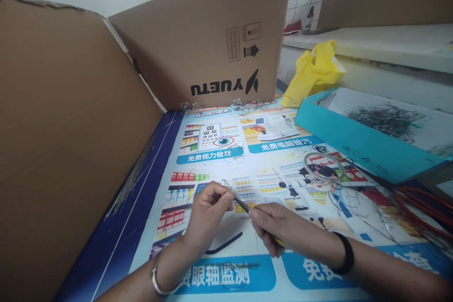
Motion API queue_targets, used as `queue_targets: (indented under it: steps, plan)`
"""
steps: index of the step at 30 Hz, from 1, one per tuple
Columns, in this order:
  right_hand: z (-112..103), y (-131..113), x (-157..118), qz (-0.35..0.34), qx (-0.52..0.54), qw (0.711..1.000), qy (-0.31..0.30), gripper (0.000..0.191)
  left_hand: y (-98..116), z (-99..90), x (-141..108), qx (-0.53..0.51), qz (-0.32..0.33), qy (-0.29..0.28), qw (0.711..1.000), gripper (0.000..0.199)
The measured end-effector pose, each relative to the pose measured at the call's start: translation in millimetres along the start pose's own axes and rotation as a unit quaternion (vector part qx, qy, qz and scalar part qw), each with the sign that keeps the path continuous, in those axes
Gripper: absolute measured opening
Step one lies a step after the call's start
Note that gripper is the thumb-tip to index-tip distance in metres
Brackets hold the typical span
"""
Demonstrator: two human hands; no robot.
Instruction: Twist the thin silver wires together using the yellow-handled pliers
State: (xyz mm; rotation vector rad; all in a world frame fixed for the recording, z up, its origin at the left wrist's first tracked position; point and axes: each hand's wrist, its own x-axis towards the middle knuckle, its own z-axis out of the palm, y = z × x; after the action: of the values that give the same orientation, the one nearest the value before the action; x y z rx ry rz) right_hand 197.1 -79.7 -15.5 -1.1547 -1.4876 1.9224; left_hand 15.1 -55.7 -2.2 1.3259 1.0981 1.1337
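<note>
My left hand (pixel 209 210) is closed in a pinch on a thin wire (pixel 226 183), whose fine loops show just above the fingertips. In my right hand (pixel 271 226) is a pair of needle-nose pliers (pixel 242 205), with dark slim jaws and a bit of yellow handle under the fingers. The jaw tips reach the left fingertips, where the wire is; whether they grip it is too small to tell. A thin strand hangs below, between the hands. Both hands are just above a printed poster sheet (pixel 253 165).
Cardboard panels (pixel 184 47) wall the left and back. At right stands a turquoise box (pixel 350 137) with a tangle of wire pieces (pixel 385 120). A wire coil (pixel 323 168), red-handled tool (pixel 421 207) and loose wires lie nearby. A yellow bag (pixel 314 73) sits behind.
</note>
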Motion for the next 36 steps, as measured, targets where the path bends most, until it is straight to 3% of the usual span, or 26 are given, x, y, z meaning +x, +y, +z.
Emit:
queue_targets:
  steps: [11, 17, 23, 36]
  plan:
    - [2.9, -7.3, -1.5, 0.033, -0.083, 0.996, 0.019, 0.044, 0.8, 0.7, 0.2, 0.022, 0.018, 0.0, 1.0, 0.013]
    - [4.6, -10.8, -2.0, 0.015, -0.149, 0.988, 0.03, 0.041, 3.6, -4.2, 1.1, 0.018, 0.04, -0.015, 0.999, 0.012]
    - [3.9, -6.6, -3.1, 0.021, -0.092, 0.995, 0.015, 0.045, -0.4, -3.1, 3.0, 0.0, -0.002, 0.005, 1.0, 0.014]
    - [3.3, 1.4, 0.1, 0.001, -0.015, 1.0, 0.005, 0.049, 2.0, -0.9, -1.5, -0.035, -0.028, -0.015, 0.999, 0.016]
